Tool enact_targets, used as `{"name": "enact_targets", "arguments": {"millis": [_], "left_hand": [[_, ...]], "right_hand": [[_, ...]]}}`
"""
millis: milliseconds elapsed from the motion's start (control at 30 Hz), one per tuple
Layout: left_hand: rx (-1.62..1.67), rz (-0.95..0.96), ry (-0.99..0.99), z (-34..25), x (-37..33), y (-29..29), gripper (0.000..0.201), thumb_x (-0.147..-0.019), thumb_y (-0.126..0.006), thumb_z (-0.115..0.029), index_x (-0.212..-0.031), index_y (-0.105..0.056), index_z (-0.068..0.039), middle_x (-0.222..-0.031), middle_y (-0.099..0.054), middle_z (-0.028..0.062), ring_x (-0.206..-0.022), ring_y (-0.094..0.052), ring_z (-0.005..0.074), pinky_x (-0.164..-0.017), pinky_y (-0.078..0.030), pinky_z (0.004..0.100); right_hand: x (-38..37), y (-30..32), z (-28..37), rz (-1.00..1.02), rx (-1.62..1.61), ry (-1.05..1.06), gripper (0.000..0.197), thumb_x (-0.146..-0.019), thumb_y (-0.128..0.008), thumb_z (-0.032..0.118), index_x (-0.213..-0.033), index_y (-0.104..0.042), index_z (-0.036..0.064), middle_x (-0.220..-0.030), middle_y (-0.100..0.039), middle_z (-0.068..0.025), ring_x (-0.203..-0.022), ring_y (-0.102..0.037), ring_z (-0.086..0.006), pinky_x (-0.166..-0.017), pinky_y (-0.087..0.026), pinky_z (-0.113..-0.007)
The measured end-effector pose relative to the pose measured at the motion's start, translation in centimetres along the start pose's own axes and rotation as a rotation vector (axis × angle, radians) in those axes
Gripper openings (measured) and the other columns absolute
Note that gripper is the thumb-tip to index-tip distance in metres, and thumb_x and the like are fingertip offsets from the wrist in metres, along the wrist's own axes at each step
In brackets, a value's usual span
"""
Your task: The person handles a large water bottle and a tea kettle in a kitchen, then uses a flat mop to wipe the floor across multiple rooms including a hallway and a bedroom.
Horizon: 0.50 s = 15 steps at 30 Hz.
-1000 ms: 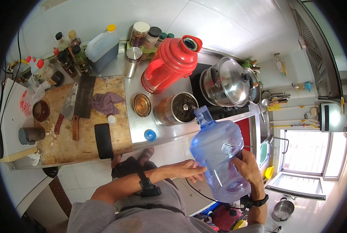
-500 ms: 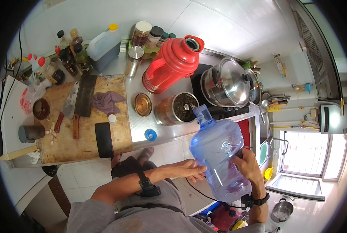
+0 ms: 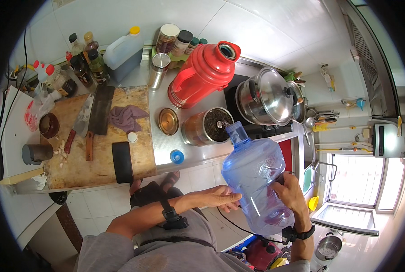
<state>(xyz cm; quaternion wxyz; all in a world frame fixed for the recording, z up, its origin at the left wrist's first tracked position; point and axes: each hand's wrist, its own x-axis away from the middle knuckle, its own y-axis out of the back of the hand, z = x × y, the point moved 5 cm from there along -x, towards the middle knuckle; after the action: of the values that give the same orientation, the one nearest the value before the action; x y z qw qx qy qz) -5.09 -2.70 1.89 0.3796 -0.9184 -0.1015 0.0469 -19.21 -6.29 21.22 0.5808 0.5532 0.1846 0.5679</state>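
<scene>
A large clear blue plastic water jug [image 3: 257, 174] is tilted in front of the counter's edge, its uncapped neck at the rim of a steel canister [image 3: 195, 130]. Dark, leafy-looking stuff and a small metal knob show inside the canister. My right hand [image 3: 287, 190] grips the jug on its right side, fingers partly hidden. Against the jug's left side, my left hand [image 3: 221, 198] steadies it, thumb on the wall and fingers partly beneath. A round brass-coloured lid [image 3: 168, 121] and a blue cap [image 3: 177, 157] lie left of the canister.
Behind the canister stands a red thermos flask [image 3: 204, 72]; a lidded steel pot [image 3: 266, 97] is on the stove to its right. At left, a wooden cutting board [image 3: 139, 156] bears two cleavers [image 3: 100, 111], a purple cloth [image 3: 126, 118] and a black phone [image 3: 122, 162]. Several bottles [image 3: 84, 63] stand behind.
The view has shifted slightly, so the counter things appear a little further right. Both hands and the jug keep almost the same pose.
</scene>
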Motion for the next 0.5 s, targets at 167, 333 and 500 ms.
{"name": "enact_targets", "arguments": {"millis": [167, 333, 500], "left_hand": [[0.013, 0.008, -0.009, 0.29, -0.03, -0.05, 0.097, -0.082, -0.047, -0.076, -0.120, -0.051, 0.013, -0.119, -0.057, 0.0268, -0.111, -0.061, 0.0343, -0.079, -0.057, 0.0341], [0.032, 0.048, 0.040, 0.41, 0.22, 0.02, 0.089, -0.088, -0.047, -0.068, -0.129, -0.047, 0.010, -0.127, -0.053, 0.0269, -0.119, -0.055, 0.0353, -0.088, -0.053, 0.0392], [0.030, 0.039, 0.042, 0.41, 0.42, -0.06, 0.089, -0.088, -0.048, -0.067, -0.126, -0.048, 0.012, -0.126, -0.054, 0.0274, -0.118, -0.055, 0.0355, -0.088, -0.053, 0.0392]], "right_hand": [[0.09, -0.02, 0.00, -0.011, -0.004, 0.008, 0.020, -0.076, -0.064, 0.014, -0.073, -0.057, -0.0051, -0.059, -0.053, -0.0066, -0.055, -0.050, -0.0148, -0.050, -0.038, -0.031], [0.13, -0.06, 0.24, 0.000, -0.010, 0.005, 0.021, -0.076, -0.064, 0.014, -0.074, -0.058, -0.0057, -0.060, -0.054, -0.0065, -0.056, -0.050, -0.0148, -0.051, -0.038, -0.030], [0.24, 0.02, 0.03, 0.001, -0.014, -0.001, 0.020, -0.077, -0.063, 0.013, -0.077, -0.059, -0.0063, -0.061, -0.056, -0.0063, -0.057, -0.050, -0.0142, -0.052, -0.039, -0.030]]}}
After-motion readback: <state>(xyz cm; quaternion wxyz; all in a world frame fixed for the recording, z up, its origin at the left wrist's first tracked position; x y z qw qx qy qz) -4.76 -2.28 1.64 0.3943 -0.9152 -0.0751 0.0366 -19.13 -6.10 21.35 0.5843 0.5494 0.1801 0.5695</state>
